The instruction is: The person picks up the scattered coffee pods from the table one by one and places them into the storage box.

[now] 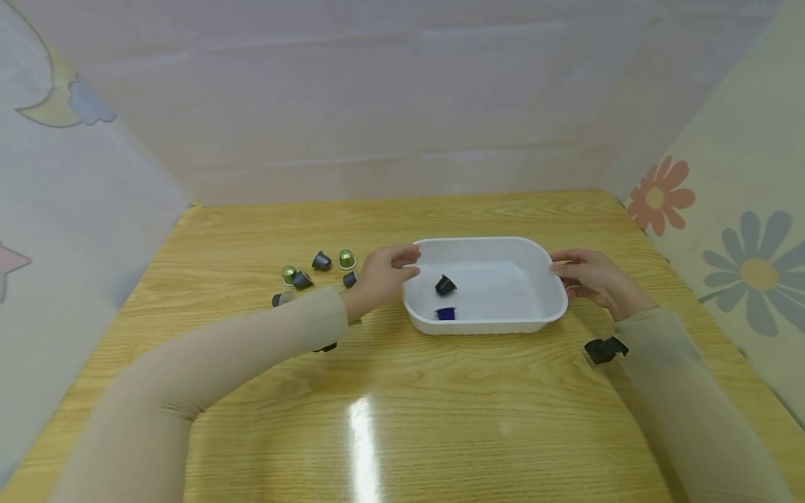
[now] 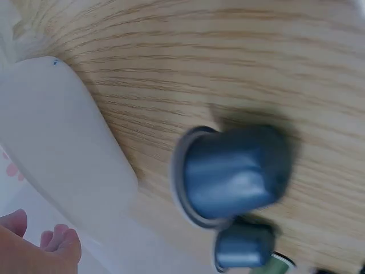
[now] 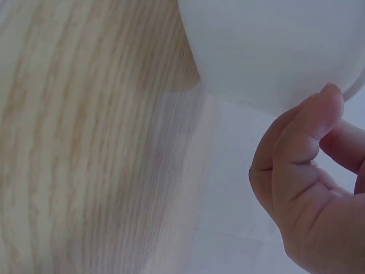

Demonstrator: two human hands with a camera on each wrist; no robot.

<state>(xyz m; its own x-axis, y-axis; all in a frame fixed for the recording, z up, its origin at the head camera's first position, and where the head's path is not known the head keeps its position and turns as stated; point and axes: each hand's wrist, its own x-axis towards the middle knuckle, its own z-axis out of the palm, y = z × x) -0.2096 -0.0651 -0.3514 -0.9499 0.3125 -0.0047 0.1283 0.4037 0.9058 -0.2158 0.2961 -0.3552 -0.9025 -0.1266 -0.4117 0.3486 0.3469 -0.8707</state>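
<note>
"Where's the tray [image 1: 478, 326]?"

"Between the two hands, toward the far half of the counter [image 1: 283, 433]. I can't tell whether its base rests flat there."

"And the right hand [image 1: 594, 278]?"

"Its fingers are bent and pinch the tray's right end at the rim, thumb on one side and fingertips on the other."

"The left hand [image 1: 382, 274]?"

"At the tray's left end. Thumb and fingers stand apart with a gap between them, and they hold nothing that I can see. Whether they touch the rim, I can't tell."

"Anything in the tray?"

"A black pod [image 1: 445, 286], tilted, left of the middle, and a purple pod [image 1: 446, 314] nearer the front wall, partly cut off by it."

"What about outside?"

"Left of the left hand there's a loose group: green pods [image 1: 346, 259] and dark pods [image 1: 321, 261], lying near each other. The left wrist view shows one dark pod on its side. A pale-rimmed pod [image 1: 286, 297] sits at the near edge of the group, partly behind the left sleeve [image 1: 251, 349]."
</note>
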